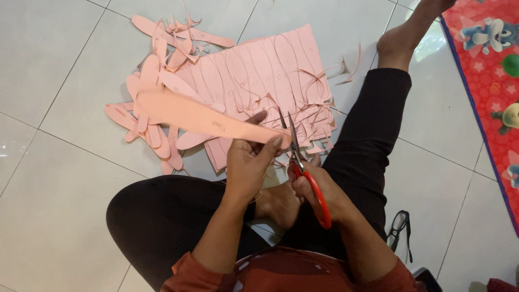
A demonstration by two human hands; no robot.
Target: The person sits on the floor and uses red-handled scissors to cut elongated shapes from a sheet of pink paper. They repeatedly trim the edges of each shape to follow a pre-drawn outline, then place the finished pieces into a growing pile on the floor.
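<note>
both hands are working over the white tiled floor point(65, 178), left hand point(247, 165) pinching a long pink insole cutout point(200, 114) held above the pink sheet stack point(270, 75), right hand point(313, 189) gripping red-handled scissors point(305, 170) whose blades are parting at the cutout's end.

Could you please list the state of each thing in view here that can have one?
Scissors: blades open, red handles in the right hand.
Pink insole piece: held up by the left hand, one end at the blades.
Pink sheets: flat on the tiled floor, marked with outlines, partly cut.
Cut-out shapes: piled loosely.
Eyeglasses: lying on the floor.
</note>
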